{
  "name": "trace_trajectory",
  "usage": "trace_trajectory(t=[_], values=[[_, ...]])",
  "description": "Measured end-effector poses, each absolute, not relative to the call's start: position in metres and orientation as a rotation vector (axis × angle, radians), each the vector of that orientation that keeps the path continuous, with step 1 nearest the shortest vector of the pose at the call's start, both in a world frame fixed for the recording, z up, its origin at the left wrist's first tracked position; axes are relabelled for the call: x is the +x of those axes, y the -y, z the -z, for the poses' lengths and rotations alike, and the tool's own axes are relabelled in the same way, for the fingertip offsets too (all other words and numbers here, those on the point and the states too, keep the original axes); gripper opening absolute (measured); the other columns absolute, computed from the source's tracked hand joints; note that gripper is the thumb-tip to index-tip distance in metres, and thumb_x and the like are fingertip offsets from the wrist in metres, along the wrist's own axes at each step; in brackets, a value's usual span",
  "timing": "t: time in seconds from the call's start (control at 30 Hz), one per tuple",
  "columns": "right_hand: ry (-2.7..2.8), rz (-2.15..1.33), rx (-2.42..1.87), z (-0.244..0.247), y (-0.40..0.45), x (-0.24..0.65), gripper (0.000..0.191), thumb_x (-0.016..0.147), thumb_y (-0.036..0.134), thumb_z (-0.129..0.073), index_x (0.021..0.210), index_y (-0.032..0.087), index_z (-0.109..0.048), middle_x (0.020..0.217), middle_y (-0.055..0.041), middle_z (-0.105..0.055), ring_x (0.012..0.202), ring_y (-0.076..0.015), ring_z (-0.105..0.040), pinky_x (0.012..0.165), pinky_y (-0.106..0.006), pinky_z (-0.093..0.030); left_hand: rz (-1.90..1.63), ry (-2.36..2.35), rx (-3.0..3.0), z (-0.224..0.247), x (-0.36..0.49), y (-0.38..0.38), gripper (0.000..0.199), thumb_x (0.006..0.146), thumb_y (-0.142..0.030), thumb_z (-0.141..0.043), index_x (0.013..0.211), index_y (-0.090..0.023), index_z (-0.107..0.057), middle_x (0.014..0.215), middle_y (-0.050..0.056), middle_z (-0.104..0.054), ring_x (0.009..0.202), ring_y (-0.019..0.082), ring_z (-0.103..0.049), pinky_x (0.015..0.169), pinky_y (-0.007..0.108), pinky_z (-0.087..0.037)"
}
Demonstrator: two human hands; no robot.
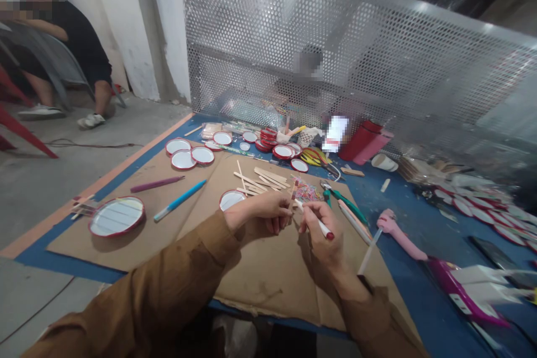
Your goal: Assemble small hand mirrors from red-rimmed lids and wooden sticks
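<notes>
Person at a blue table (413, 268), both hands close together over a cardboard sheet (268, 291). R hand (323, 235) pinching a white pen w/ red end (322, 226) betw thumb & fingers, red end pointing down-right. L hand (258, 215) curled, fingers pressed together, right by a thin wooden stick (291, 191), can't tell if it's gripped. Loose craft sticks (260, 180) just past the hands, red-rimmed round lid (231, 199) touching L hand, coloured rubber bands (305, 190) near R hand, green-handled pliers (344, 204) just beside them
</notes>
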State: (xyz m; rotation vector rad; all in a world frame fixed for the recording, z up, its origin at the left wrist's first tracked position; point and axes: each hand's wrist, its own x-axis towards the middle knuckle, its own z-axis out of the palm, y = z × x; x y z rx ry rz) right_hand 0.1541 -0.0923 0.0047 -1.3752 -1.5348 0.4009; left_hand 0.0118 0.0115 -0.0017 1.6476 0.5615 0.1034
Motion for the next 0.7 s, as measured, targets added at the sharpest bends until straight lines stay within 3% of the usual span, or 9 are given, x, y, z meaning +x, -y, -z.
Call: trace_trajectory(t=[0.7], values=[[1.447, -0.406, -1.387, -0.0081, 0.0945, 0.1502, 0.021, 0.092, 0.037, -0.049, 0.081, 0.021, -0.057, 0.053, 0.0048, -0.054, 0.05, -0.0133, -0.052, 0.053, -0.026, -0.04, -0.101, -0.545, 1.668, -0.0031, 0.0097, -0.0104, 0.025, 0.086, -0.009, -0.043, 0.064, -0.013, -0.055, 0.048, -0.002, -0.058, 0.04, 0.011, -0.061, 0.042, 0.019, -0.05]])
